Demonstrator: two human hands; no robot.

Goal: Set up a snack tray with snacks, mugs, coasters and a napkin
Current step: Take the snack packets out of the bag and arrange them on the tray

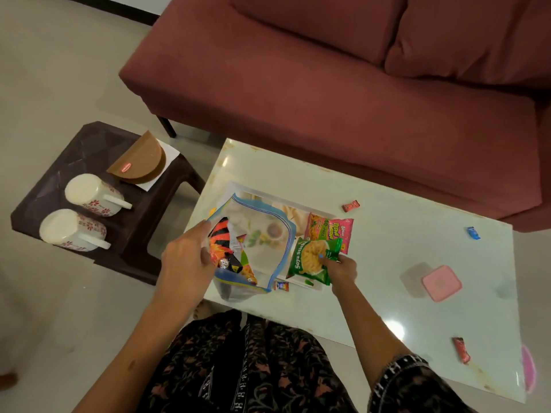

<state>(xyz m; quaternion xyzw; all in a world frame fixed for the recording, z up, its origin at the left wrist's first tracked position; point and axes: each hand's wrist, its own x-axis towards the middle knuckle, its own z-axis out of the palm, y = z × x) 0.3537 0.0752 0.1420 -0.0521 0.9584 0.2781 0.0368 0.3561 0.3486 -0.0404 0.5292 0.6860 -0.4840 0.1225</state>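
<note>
Right hand (pixel 341 271): fingers (pixel 328 260) pinched on the lower right corner of a green snack packet (pixel 313 259) printed with pale sticks; the packet lies over the front right part of the tray.
Left hand (pixel 186 263): fingers (pixel 205 256) closed on the left edge of a clear zip bag (pixel 262 234), holding its mouth up; the thumb is hidden behind the bag.
Zip bag: blue-edged, see-through, resting across the left part of the tray; an orange and black striped packet (pixel 222 242) and other small packets show inside, near the left hand.
Tray (pixel 298 204): white, shallow, rectangular, on the left end of the desk; mostly covered by the bag and packets.
Pink and green packet (pixel 329 232): flat on the tray's right side, just behind the green packet and touching it.
Desk (pixel 402 234): pale glossy top, in front of a maroon sofa (pixel 328 84).
Small sweets: a red one (pixel 351 206) behind the tray, a blue one (pixel 473 233) far right, a red one (pixel 461 350) near the front right edge, a blue and white one (pixel 281 285) just in front of the tray.
Pink lidded box (pixel 442 283): on the right half of the desk, well apart from the tray.
Side stool (pixel 134 234): dark brown, left of the desk.
Mugs (pixel 89 195): two, white with red flowers, upside down on the stool, side by side.
Coasters (pixel 140 160): brown stack in a holder, tilted, on a white napkin (pixel 168 156) at the back of the stool.
</note>
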